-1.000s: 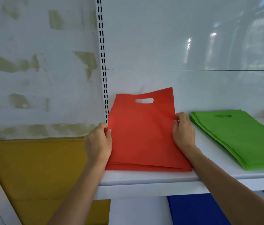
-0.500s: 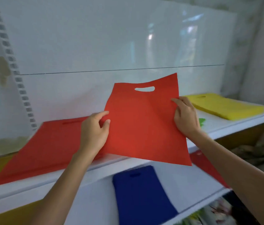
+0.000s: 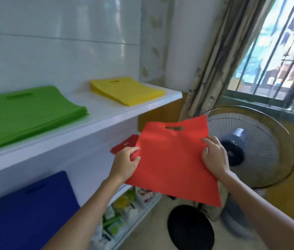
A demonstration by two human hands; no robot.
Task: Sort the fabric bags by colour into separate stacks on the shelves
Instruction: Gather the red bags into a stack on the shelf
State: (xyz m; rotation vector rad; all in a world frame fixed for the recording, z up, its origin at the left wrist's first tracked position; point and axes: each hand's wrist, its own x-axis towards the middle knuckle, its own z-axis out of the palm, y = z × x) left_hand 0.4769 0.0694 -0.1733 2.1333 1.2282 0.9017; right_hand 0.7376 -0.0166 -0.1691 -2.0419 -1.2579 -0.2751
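Red cloth, thin and matte: one red bag [image 3: 171, 165] held up in the air, clear of both shelves, in front of a standing fan [image 3: 254, 141]; spread flat, slightly tilted, cut-out handle at the far edge. Left grip [image 3: 124, 165] pinching the left edge of the red bag, thumb on top, the other fingers hidden under the cloth. Right grip [image 3: 214, 157] pinching the right edge nearer the handle end, fingertips curled onto the top face. Bare forearms reaching in from the bottom of the view.

On the upper shelf [image 3: 106, 120], two neat stacks well apart: green bags [image 3: 25, 112] at the left, yellow bags [image 3: 126, 92] toward the right-hand end. On the lower shelf [image 3: 88, 179], a dark blue bag [image 3: 34, 210] lying flat at the left, and a small red stack [image 3: 124, 144] at the far right, partly covered by the left grip and the red bag; cannot tell whether touching either. Underneath, blurred packets [image 3: 120, 213], too soft to identify.

Right of the shelves, a patterned curtain [image 3: 211, 60] beside a barred window [image 3: 278, 42]. On the floor, below the near edge of the red bag, a black round disc [image 3: 190, 226]
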